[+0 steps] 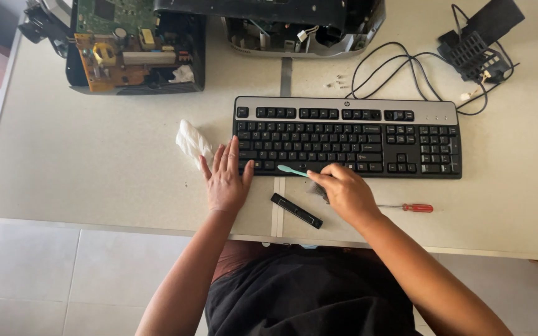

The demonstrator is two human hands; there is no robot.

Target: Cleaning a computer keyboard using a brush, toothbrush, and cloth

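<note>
Bright even daylight, soft short shadows, sharp focus (slight bowing at edges)

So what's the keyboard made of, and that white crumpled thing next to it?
The keyboard looks like hard plastic: matte black keys under a smooth silver-grey top strip. The white wad beside the left hand seems to be soft tissue or thin cloth, going by its creases; I can't tell which.

Red-handled screwdriver (411, 207), crumpled white tissue (192, 142), opened circuit-board unit (135, 46) — black cable (406, 71) coiled behind.
</note>
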